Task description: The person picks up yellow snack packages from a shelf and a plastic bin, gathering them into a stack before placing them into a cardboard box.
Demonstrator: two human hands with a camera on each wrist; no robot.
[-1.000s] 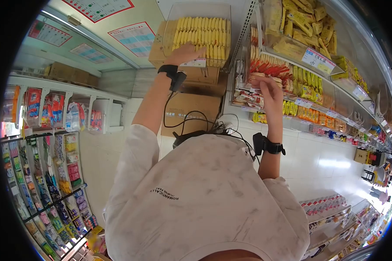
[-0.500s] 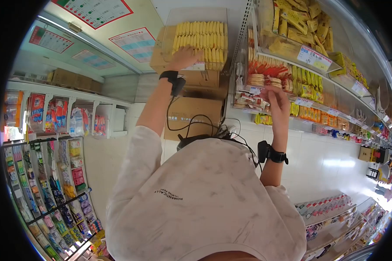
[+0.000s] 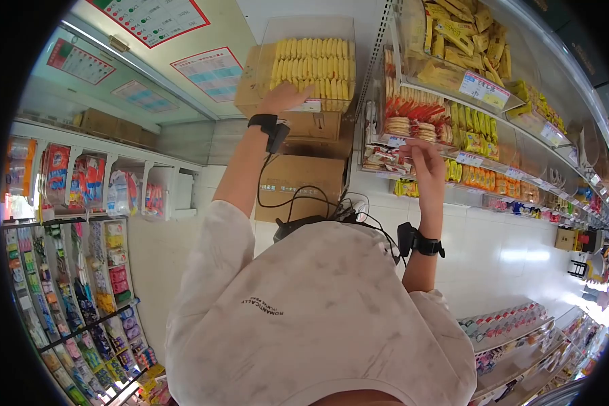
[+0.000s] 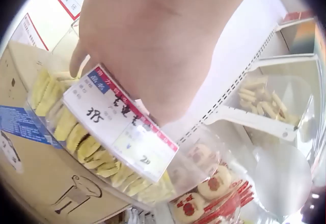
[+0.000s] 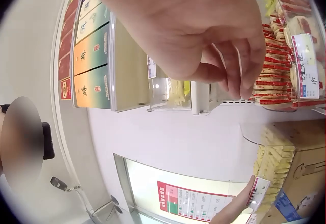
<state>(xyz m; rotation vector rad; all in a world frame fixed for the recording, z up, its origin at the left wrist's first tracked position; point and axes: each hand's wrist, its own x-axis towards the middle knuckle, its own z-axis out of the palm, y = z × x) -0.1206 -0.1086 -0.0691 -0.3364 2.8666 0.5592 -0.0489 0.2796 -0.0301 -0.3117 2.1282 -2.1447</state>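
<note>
A clear bin of yellow biscuits (image 3: 314, 61) stands on stacked cardboard boxes at the shelf's end. My left hand (image 3: 284, 97) rests on the bin's front edge, fingers laid over the white price label (image 4: 119, 124). The biscuits (image 4: 91, 152) show through the wall under the label. My right hand (image 3: 421, 152) is raised in front of the shelf of red-wrapped round biscuits (image 3: 419, 108). In the right wrist view its fingers (image 5: 232, 79) are curled with the tips drawn to the thumb, and nothing shows between them.
Cardboard boxes (image 3: 304, 176) sit under the bin. Shelf tiers with yellow and orange snack packs (image 3: 474, 135) run to the right, with yellow packets (image 3: 460, 40) above. A rack of small goods (image 3: 81, 183) lines the left. White floor tiles (image 3: 507, 250) lie beyond.
My right hand has drawn slightly down and away from the red-wrapped biscuits. My left hand has stayed on the bin's front edge.
</note>
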